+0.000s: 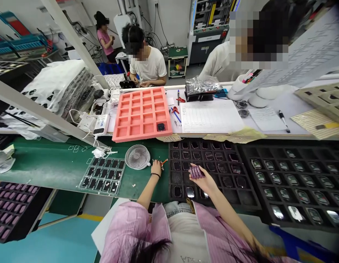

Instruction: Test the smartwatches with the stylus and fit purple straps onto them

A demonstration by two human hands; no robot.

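Observation:
My right hand (pixel 204 177) is closed round a short row of purple pieces (pixel 196 172), held above a black compartment tray (pixel 180 179) with dark, rounded-square parts in its cells. On the green bench left of that tray, my left hand (pixel 156 168) reaches down beside small orange-and-white pieces (pixel 164 163); its fingers are bent, and whether they grip anything is too small to tell. A white round fan (pixel 137 157) stands just left of it. Farther left lies a clear tray (pixel 103 175) with black pieces in its cells.
A pink tray (pixel 143 113) with one dark part rests on the shelf, beside printed sheets (pixel 210 117). Another black tray (pixel 297 182) lies at the right. Purple pieces fill a tray (pixel 13 206) at lower left. Two people sit across the shelf; another is farther back.

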